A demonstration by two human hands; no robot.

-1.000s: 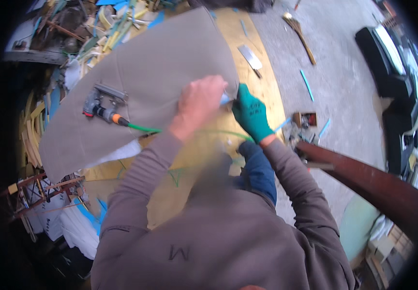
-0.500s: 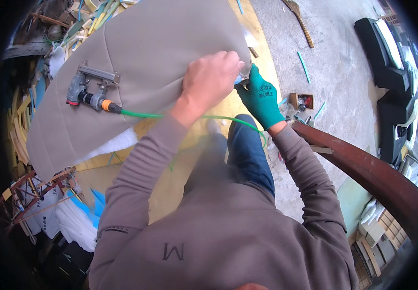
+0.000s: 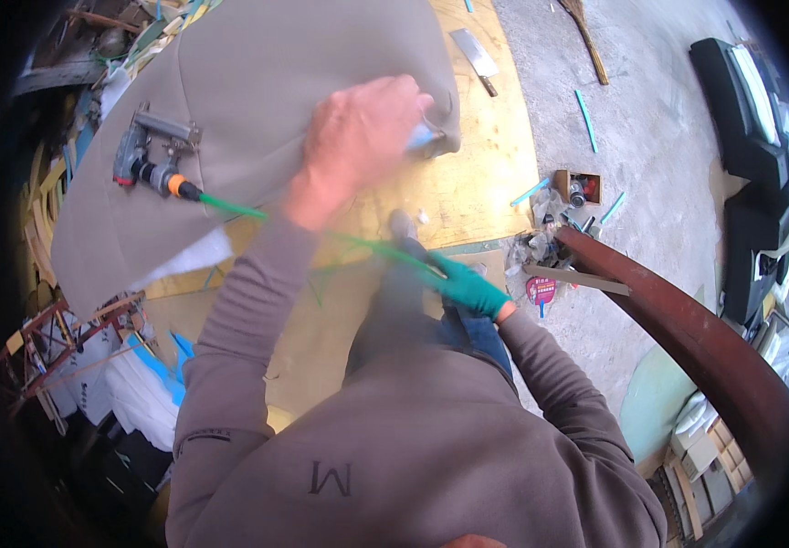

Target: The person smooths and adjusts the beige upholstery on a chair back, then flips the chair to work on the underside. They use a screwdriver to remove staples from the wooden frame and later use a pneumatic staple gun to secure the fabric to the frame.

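A grey-brown fabric cover (image 3: 248,82) spreads over a padded piece on the yellow board (image 3: 490,173). My bare left hand (image 3: 358,137) is closed on the fabric near its right corner, fingers curled and somewhat blurred. A bit of pale blue material (image 3: 424,135) shows beside the fingertips. In its green glove, my right hand (image 3: 468,285) is low in front of my legs, closed around the green air hose (image 3: 362,242). That hose runs straight to a pneumatic staple gun (image 3: 152,155) lying on the fabric to the left. White wadding (image 3: 189,258) sticks out under the cover's near edge.
A cleaver (image 3: 476,55) lies on the board at the right. Past it are a small open box (image 3: 584,188), a broom (image 3: 586,41) and teal strips (image 3: 586,121) on the concrete. A reddish-brown beam (image 3: 678,301) slants along my right. Foam scraps (image 3: 43,210) pile up at left.
My right hand has left the cover's corner and dropped toward me onto the hose, which has straightened. The left hand stays at the fabric; the cleaver is now in plain sight.
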